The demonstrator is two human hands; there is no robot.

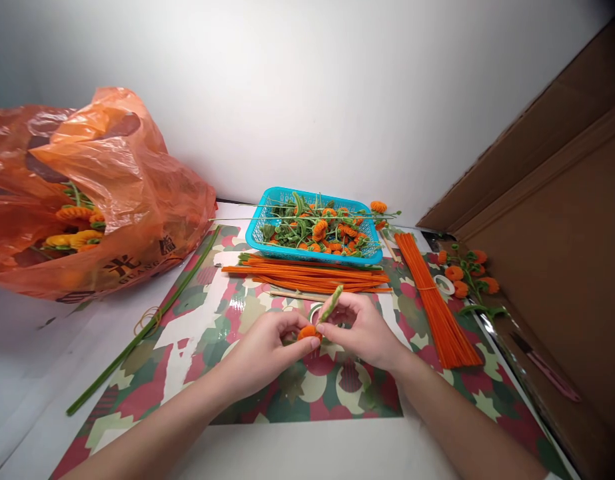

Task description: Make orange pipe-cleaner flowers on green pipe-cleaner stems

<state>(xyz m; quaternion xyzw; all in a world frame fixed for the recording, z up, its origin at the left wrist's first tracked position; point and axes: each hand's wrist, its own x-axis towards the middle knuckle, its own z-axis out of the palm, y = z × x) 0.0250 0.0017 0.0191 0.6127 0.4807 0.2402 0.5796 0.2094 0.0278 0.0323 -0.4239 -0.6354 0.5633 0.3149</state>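
Between the fingers of my left hand [274,343] is a small orange pumpkin [308,333] that looks made of fuzzy pipe cleaner. My right hand [360,330] pinches a light green fuzzy piece [332,303], which slants up and to the right from beside the pumpkin. The fingertips of both hands nearly meet there, above the patterned mat. Whether the green piece is joined to the pumpkin I cannot tell, as fingers cover the spot. Just beyond the hands lies a loose bundle of orange pipe cleaners [307,272].
Behind the bundle stands a blue basket [312,255] of orange pumpkins and green stems. A tied orange bundle [434,300] lies right, near a finished sprig [470,273] and a pink-handled tool [552,377]. Green stems [142,330] and an orange plastic bag [137,180] are left.
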